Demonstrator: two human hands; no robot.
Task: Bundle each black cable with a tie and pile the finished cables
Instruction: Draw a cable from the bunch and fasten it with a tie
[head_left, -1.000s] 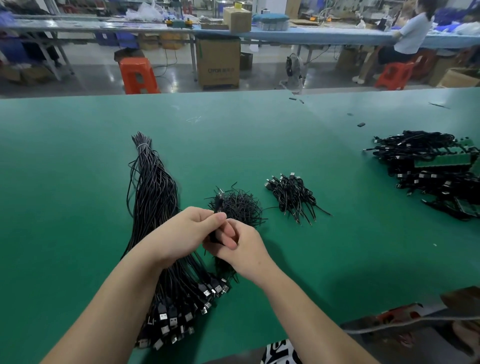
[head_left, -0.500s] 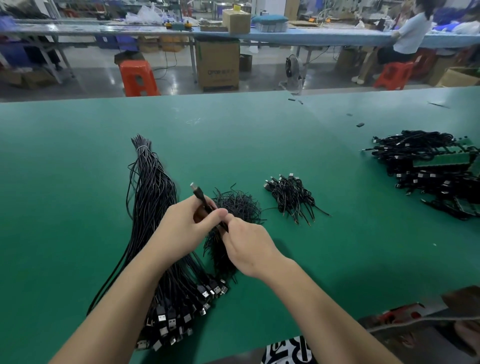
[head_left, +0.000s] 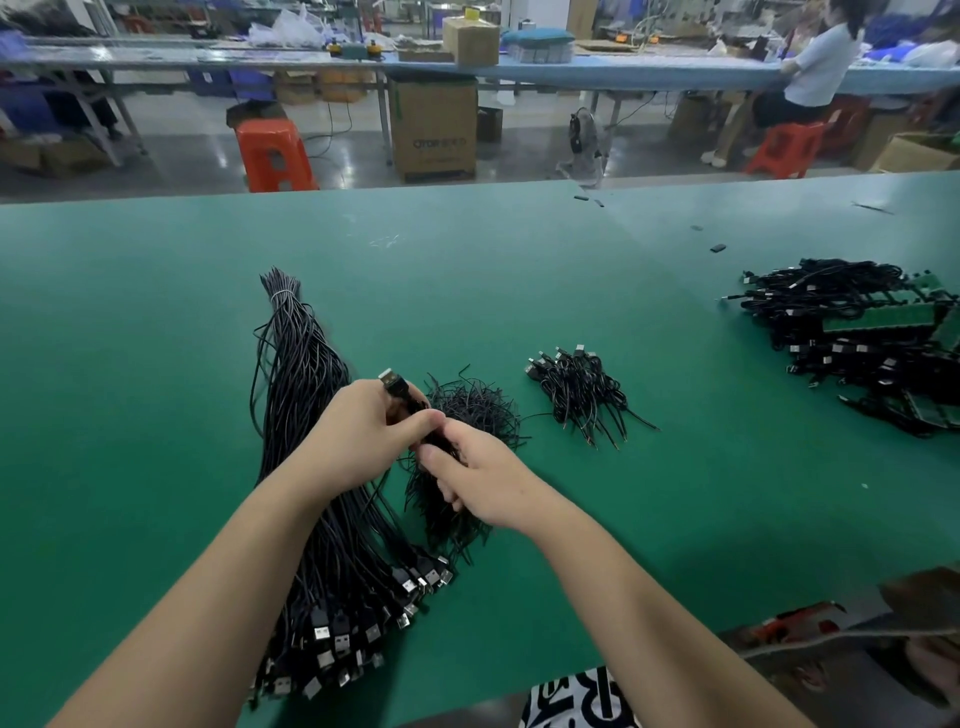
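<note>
The green counter (head_left: 156, 415) carries everything. Largest on it is the long bundle of loose black USB cables (head_left: 311, 441), my landmark. Far to its right lies a heap of cables with green circuit boards (head_left: 857, 343). Nearer on its right sits the small pile of finished cables (head_left: 582, 389), and just beside the bundle, the mound of black ties (head_left: 467, 410). Above the bundle's right edge, my left hand (head_left: 358, 436) curls its grip round 1 coiled cable (head_left: 402, 397), plug up. My right hand (head_left: 483, 478) meets it, fingers curled, pinching the coil's lower end.
</note>
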